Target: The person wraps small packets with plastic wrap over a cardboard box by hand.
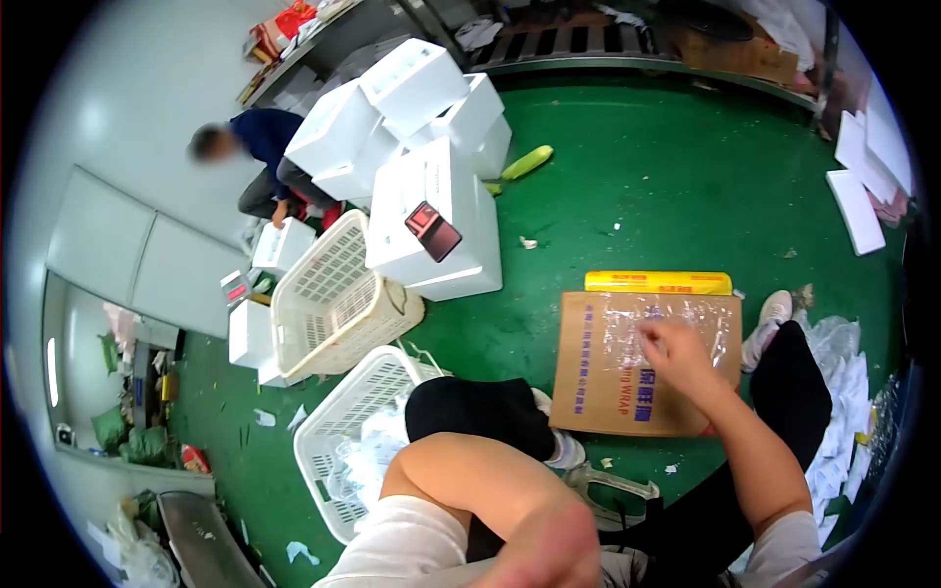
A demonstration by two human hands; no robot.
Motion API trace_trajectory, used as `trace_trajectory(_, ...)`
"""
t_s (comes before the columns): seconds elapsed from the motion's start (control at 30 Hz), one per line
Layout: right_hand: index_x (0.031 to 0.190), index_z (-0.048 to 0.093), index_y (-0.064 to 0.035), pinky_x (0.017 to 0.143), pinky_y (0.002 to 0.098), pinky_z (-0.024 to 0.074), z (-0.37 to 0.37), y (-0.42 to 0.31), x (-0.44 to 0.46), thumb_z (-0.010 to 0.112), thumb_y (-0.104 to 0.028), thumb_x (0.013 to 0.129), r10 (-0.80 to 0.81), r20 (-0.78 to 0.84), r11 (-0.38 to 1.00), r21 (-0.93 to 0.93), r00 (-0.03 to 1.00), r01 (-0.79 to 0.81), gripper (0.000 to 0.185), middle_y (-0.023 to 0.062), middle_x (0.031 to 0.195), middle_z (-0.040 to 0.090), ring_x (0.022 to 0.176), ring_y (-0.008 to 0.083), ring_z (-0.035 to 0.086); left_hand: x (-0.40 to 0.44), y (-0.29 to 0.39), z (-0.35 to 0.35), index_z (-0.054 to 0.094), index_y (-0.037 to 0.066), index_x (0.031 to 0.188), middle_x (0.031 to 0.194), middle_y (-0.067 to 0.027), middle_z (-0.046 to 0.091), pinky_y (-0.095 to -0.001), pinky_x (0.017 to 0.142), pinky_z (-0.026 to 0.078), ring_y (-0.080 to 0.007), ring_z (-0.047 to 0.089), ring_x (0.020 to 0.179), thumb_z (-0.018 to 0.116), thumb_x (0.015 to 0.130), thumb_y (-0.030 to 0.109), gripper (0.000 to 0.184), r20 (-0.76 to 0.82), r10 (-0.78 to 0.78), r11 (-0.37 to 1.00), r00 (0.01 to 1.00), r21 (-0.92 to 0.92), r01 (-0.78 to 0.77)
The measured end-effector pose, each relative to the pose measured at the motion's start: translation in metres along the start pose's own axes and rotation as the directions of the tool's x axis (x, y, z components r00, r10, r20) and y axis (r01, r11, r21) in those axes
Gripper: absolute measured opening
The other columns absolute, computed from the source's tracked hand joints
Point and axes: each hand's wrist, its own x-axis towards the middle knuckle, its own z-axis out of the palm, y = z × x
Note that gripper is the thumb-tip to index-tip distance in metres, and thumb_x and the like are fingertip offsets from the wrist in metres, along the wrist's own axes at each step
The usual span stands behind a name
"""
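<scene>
A brown cardboard box [598, 392] with blue and red print lies flat on the green floor between my feet. Clear plastic film [619, 328] glints on its top. My right hand [671, 353] is over the box at the film, its fingers curled together; what they hold, if anything, is too small to tell. A yellow roll-shaped box [657, 283] lies along the far edge of the cardboard box. My left hand [549, 549] is low at the bottom edge, blurred and partly cut off, its fingers hidden.
White foam boxes [421, 196] are stacked ahead, a phone [433, 231] on one. Two white baskets [392, 318] stand left; the nearer holds plastic. A co-worker [265, 147] bends over a small foam box. A green vegetable [527, 163] lies on the floor. Plastic sheets [843, 412] lie right.
</scene>
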Motion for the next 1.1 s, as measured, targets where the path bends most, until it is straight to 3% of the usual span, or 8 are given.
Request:
trace_trajectory(0.07,0.104,0.067,-0.0033,0.078,0.0426,0.0522,0.030,0.013,-0.009,0.061,-0.013,0.084,-0.036,0.127,0.996,-0.078,0.991,0.047,0.023,0.0175,0.097,0.068,0.089,0.0352,0.065,0.002,0.016,-0.047,0.055,-0.007,0.122,0.126,-0.0169,0.058,-0.0321,0.100,0.042,-0.0159,0.054,0.117,0.048,0.099,0.007,0.028,0.327,0.232,0.833,0.916,0.419,-0.360)
trace_trajectory(0.13,0.104,0.068,-0.0038,0.078,0.0440,0.0524,0.048,0.015,-0.011,0.061,-0.014,0.083,-0.032,0.226,0.995,-0.088,0.974,0.053,0.024,0.0177,0.097,0.068,0.088,0.0360,0.065,0.005,0.000,-0.046,0.055,-0.007,0.121,0.126,-0.0170,0.059,-0.0321,0.100,0.042,-0.0161,0.054,0.116,0.049,0.099,0.007,0.027,0.580,0.368,0.586,0.726,0.461,-0.666)
trace_trajectory(0.23,0.102,0.068,-0.0040,0.078,0.0452,0.0525,0.072,0.008,-0.010,0.060,-0.016,0.082,-0.006,0.329,0.999,-0.039,0.944,0.020,0.024,0.0176,0.095,0.067,0.087,0.0366,0.065,0.001,-0.029,-0.036,0.056,-0.007,0.120,0.125,-0.0171,0.059,-0.0320,0.099,0.042,-0.0164,0.054,0.116,0.049,0.098,0.007,0.027,0.757,0.367,0.371,0.540,0.413,-0.832)
trace_trajectory(0.47,0.099,0.067,-0.0042,0.076,0.0454,0.0525,0.079,-0.009,0.001,0.062,-0.018,0.081,-0.069,0.400,0.994,-0.053,0.914,0.098,0.023,0.0172,0.092,0.067,0.086,0.0364,0.064,0.002,-0.060,-0.028,0.057,-0.007,0.118,0.123,-0.0174,0.059,-0.0317,0.097,0.044,-0.0171,0.055,0.114,0.051,0.097,0.006,0.025,0.918,0.304,0.059,0.256,0.250,-0.966)
trace_trajectory(0.63,0.102,0.067,-0.0040,0.075,0.0451,0.0524,0.090,-0.004,-0.004,0.063,-0.020,0.082,-0.046,0.447,0.993,-0.079,0.893,0.091,0.026,0.0180,0.094,0.067,0.084,0.0370,0.065,0.002,-0.070,-0.029,0.057,-0.007,0.116,0.121,-0.0176,0.060,-0.0315,0.096,0.044,-0.0176,0.056,0.113,0.053,0.096,0.005,0.024,0.964,0.243,-0.063,0.112,0.130,-0.989)
trace_trajectory(1.1,0.101,0.067,-0.0028,0.078,0.0449,0.0525,0.087,-0.004,-0.004,0.061,-0.020,0.081,0.017,0.476,0.992,-0.120,0.880,0.045,0.026,0.0174,0.094,0.067,0.088,0.0359,0.065,0.010,-0.079,-0.027,0.059,-0.007,0.110,0.117,-0.0181,0.061,-0.0310,0.092,0.046,-0.0189,0.058,0.109,0.056,0.093,0.004,0.021,0.982,0.176,-0.200,-0.063,-0.027,-0.979)
